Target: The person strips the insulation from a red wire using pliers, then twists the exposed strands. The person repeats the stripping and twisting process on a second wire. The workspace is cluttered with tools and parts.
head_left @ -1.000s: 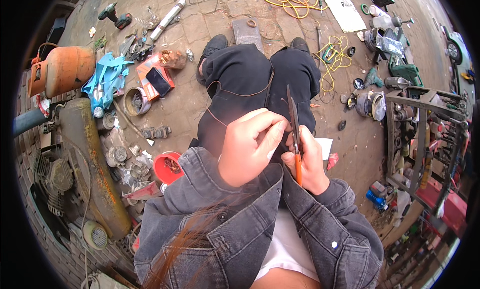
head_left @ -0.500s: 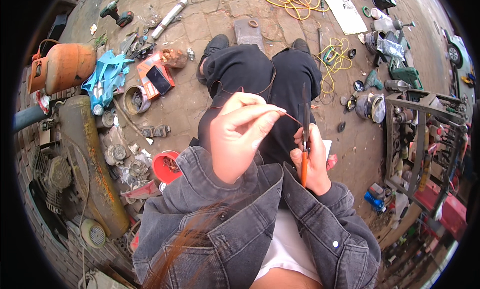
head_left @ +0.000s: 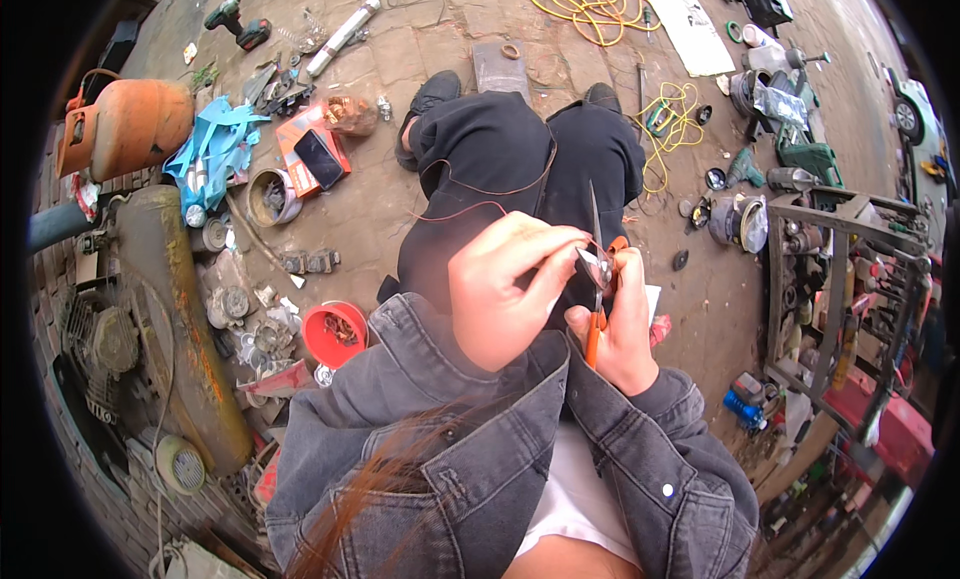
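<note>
Even, fairly bright daylight falls over me and the floor point(head_left: 715, 309), leaving only soft, faint shadows. My left fingers point(head_left: 525, 247) look pale, close to washed out, and slightly blurred, with haze beside them. The white sheet point(head_left: 686, 31) is very bright, while my black trousers point(head_left: 482, 144) show little detail. Loose hair point(head_left: 372, 479) is out of focus. The fisheye bends the car point(head_left: 912, 119), and the corners go black.

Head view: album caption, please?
Left hand pinching thin reddish-brown wire near orange-handled metal scissors held in the right hand.
</note>
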The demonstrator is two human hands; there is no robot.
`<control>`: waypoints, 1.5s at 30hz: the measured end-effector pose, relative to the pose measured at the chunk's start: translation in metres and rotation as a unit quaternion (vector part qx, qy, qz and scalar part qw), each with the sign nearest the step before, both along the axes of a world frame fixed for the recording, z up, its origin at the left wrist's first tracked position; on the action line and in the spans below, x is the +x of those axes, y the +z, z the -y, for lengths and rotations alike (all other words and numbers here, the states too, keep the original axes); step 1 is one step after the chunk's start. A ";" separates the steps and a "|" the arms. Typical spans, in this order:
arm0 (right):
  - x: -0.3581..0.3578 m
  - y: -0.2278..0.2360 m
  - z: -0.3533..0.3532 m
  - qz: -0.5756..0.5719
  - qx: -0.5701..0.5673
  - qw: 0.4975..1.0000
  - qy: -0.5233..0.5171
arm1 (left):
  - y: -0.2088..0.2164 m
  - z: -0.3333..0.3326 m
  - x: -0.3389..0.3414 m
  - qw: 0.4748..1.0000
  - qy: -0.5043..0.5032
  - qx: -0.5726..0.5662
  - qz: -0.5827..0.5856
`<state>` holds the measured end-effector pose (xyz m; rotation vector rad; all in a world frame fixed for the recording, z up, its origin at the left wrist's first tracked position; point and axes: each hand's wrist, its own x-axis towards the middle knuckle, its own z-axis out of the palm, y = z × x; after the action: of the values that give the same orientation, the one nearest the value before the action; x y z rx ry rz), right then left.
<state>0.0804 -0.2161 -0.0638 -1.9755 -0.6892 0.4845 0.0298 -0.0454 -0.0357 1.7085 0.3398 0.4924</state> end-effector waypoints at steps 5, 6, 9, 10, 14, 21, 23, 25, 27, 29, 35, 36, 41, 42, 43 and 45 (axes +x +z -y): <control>0.003 0.003 0.002 0.023 -0.033 0.999 -0.007 | 0.001 0.003 -0.002 0.996 -0.033 0.087 -0.011; 0.003 0.004 0.002 0.012 -0.033 0.999 -0.008 | 0.001 0.004 -0.002 0.993 -0.043 0.108 -0.008; 0.003 0.005 0.002 0.024 -0.043 0.999 -0.009 | 0.000 0.004 -0.002 0.988 -0.054 0.146 0.003; 0.003 0.005 0.002 0.015 -0.041 0.999 -0.012 | -0.001 0.004 -0.001 0.987 -0.050 0.152 0.010; 0.002 0.004 0.001 0.014 -0.031 0.999 -0.009 | -0.003 0.004 0.000 0.979 -0.062 0.192 0.028; 0.003 0.007 0.001 -0.011 -0.012 1.000 0.020 | -0.005 0.004 -0.002 0.968 -0.069 0.234 0.052; 0.003 0.010 0.002 -0.032 -0.007 0.999 0.039 | -0.007 0.002 -0.002 0.967 -0.085 0.230 0.069; 0.002 0.011 0.002 -0.045 -0.001 0.997 0.063 | -0.006 0.001 -0.004 0.966 -0.093 0.235 0.063; 0.000 0.010 0.002 -0.076 0.031 0.994 0.067 | -0.006 0.000 -0.005 0.965 -0.095 0.236 0.061; -0.002 0.006 0.002 -0.094 0.060 0.991 0.070 | -0.006 0.000 -0.006 0.965 -0.090 0.237 0.071; -0.008 -0.003 0.004 -0.162 0.106 0.979 0.065 | -0.007 -0.002 -0.005 0.969 -0.109 0.211 0.069; -0.008 -0.002 0.004 -0.177 0.109 0.976 0.068 | -0.006 -0.001 -0.005 0.972 -0.104 0.203 0.064; -0.003 0.007 0.004 -0.149 0.066 0.984 0.076 | -0.004 0.002 -0.003 0.984 -0.077 0.156 0.023; -0.002 0.008 0.004 -0.131 0.060 0.987 0.076 | -0.004 0.003 -0.002 0.986 -0.072 0.148 0.024; -0.001 0.008 0.003 -0.113 0.053 0.989 0.077 | -0.004 0.005 -0.001 0.989 -0.065 0.135 0.022; -0.001 0.007 0.002 -0.102 0.059 0.991 0.065 | -0.004 0.007 0.000 0.993 -0.054 0.107 0.021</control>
<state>0.0790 -0.2184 -0.0567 -1.7487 -0.7026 0.6987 0.0294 -0.0520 -0.0400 1.9104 0.1657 0.4984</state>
